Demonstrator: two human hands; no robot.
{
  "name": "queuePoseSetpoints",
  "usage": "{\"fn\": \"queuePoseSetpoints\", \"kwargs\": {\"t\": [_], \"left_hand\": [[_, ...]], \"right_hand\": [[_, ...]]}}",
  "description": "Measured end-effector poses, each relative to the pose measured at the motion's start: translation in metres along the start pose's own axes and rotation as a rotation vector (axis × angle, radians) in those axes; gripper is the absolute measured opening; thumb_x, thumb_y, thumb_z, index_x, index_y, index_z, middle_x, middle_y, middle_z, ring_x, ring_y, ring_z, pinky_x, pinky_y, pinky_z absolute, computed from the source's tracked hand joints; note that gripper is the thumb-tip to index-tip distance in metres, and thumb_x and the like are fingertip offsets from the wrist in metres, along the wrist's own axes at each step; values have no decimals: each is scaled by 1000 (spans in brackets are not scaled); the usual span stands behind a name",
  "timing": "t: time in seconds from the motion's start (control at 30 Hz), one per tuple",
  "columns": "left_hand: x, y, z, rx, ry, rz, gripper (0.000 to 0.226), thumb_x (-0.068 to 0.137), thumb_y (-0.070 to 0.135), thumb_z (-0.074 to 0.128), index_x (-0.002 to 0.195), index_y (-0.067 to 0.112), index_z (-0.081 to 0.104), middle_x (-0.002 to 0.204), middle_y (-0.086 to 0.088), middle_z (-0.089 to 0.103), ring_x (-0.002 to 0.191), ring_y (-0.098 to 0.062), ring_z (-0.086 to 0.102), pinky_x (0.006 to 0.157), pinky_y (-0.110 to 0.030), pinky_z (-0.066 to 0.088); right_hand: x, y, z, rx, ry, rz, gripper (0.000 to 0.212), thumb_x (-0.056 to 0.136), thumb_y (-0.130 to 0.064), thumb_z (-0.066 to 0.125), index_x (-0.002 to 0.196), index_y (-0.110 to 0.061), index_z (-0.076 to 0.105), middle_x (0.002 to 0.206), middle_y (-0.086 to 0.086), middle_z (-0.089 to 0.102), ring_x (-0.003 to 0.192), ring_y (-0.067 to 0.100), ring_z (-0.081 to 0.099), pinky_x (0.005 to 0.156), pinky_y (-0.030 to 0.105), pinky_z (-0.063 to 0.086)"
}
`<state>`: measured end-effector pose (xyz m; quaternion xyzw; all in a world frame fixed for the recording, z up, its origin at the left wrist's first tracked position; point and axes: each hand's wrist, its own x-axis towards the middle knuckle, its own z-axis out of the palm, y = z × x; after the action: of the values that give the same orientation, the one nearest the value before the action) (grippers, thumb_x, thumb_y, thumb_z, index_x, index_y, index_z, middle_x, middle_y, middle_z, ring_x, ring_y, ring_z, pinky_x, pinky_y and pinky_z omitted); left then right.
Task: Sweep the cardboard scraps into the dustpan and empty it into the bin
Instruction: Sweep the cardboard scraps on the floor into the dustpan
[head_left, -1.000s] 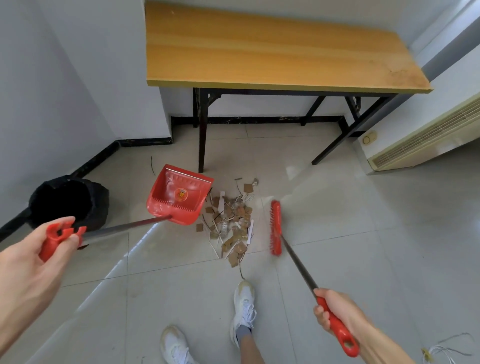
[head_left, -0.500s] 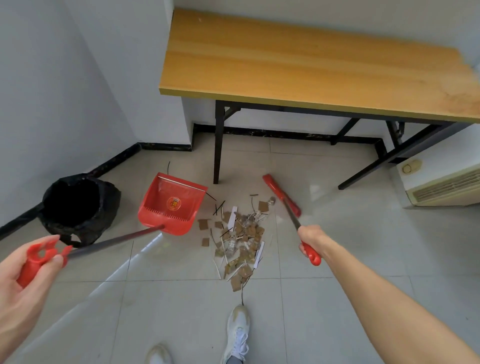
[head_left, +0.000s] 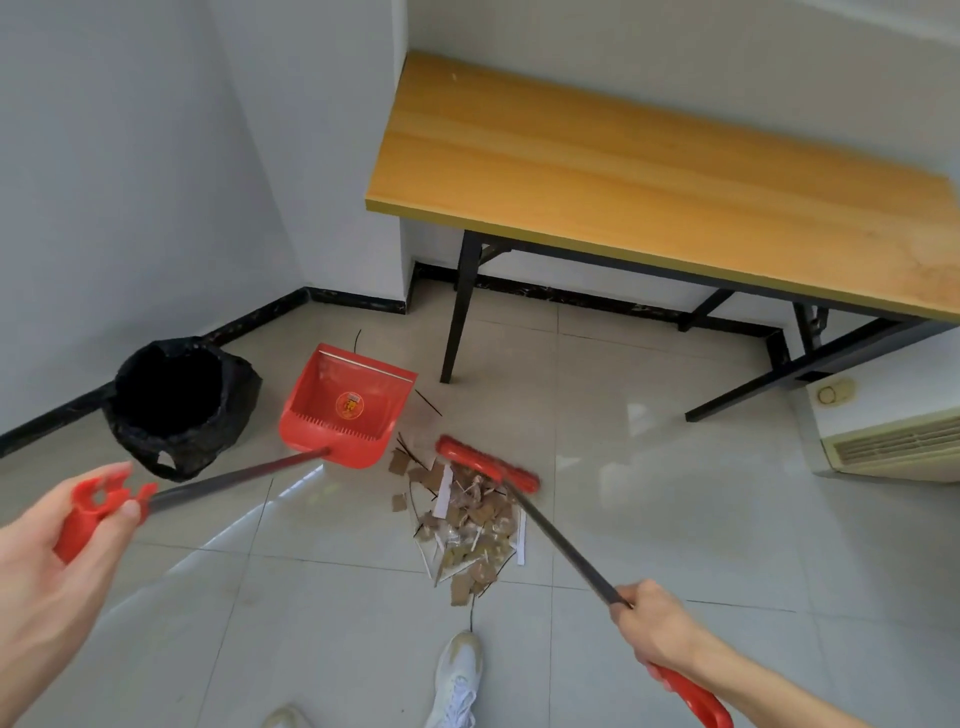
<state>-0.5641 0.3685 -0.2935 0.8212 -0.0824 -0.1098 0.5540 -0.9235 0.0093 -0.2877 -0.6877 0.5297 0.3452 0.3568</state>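
A wooden-topped table (head_left: 649, 171) on black legs stands against the wall, its near leg (head_left: 460, 312) planted on the tiled floor (head_left: 675, 519) just behind the work area, close to the far corner of the dustpan (head_left: 348, 405). A cream-coloured vented unit (head_left: 893, 441) sits on the floor at the right, well apart from the mess. The bin (head_left: 179, 405), lined with a black bag, stands by the dark skirting at the left, just beside the dustpan; its inside is too dark to tell what it holds. The red dustpan rests on the floor with its pan showing nothing but a round sticker. The cardboard scraps (head_left: 467, 525), mixed with white strips and thin dark sticks, lie in a pile on the tiles to the right of the dustpan and in front of a white shoe (head_left: 460, 680). The red head of the broom (head_left: 485, 464) sits at the far edge of that pile. The left hand (head_left: 57, 577) is wrapped round the dustpan's red handle grip; the right hand (head_left: 657, 631) is closed round the broom handle.
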Motion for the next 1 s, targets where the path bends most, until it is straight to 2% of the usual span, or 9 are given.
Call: {"fn": "queuePoseSetpoints", "kwargs": {"t": [0.1,0.2,0.37,0.43,0.57,0.63,0.73,0.9,1.0], "left_hand": [[-1,10,-13,112,3,35,31,95,57,58,123,43,61,115,18,68,111,-33,66,103,-57,46],[9,-3,-48,126,11,8,51,86,71,56,126,39,60,118,17,68,116,-30,66,105,-59,45],[10,59,-64,363,-103,42,25,94,63,52,117,56,56,111,12,68,105,-22,66,83,-26,51],[20,76,-69,365,-117,47,22,92,65,50,114,61,55,110,12,68,103,-21,67,76,-27,50],[43,98,-80,299,-14,99,23,86,70,54,105,59,62,96,29,69,83,10,63,71,-30,51],[58,102,-85,282,63,120,21,86,61,55,104,55,64,95,25,72,88,-4,70,83,-29,55],[78,96,-92,291,137,152,23,88,60,55,107,51,65,98,3,76,99,-35,73,99,-59,51],[91,96,-84,351,178,191,17,89,58,51,101,57,61,100,6,77,101,-30,72,98,-55,52],[94,96,-78,372,189,176,15,88,58,49,98,58,60,100,18,75,101,-20,71,99,-41,52]], "right_hand": [[-21,-13,-8,-43,32,-62,22,93,-15,36,79,-21,52,47,2,44,23,17,42,29,23,38],[-21,-45,-15,-72,54,-122,19,95,-16,37,86,-14,54,52,5,45,24,17,41,29,23,39],[11,-132,-17,-76,79,-231,22,95,-15,37,86,-9,56,58,9,53,29,20,47,32,24,42],[26,-171,-13,-52,69,-249,23,97,-13,38,96,-4,59,58,9,56,31,18,48,32,23,42],[53,-239,2,21,24,-231,25,96,-8,39,98,7,59,48,9,56,29,18,47,33,23,43],[65,-268,11,21,16,-227,27,92,-5,39,93,10,61,46,9,56,31,19,48,35,23,44],[87,-306,28,4,30,-237,27,89,-5,40,81,9,61,48,11,58,34,22,50,38,25,46],[124,-357,48,-169,104,-284,27,91,-12,43,67,-5,52,57,10,60,47,22,56,67,36,59],[136,-366,53,-302,94,-300,20,94,-11,42,82,-1,54,62,9,62,54,24,63,64,35,59]]}}
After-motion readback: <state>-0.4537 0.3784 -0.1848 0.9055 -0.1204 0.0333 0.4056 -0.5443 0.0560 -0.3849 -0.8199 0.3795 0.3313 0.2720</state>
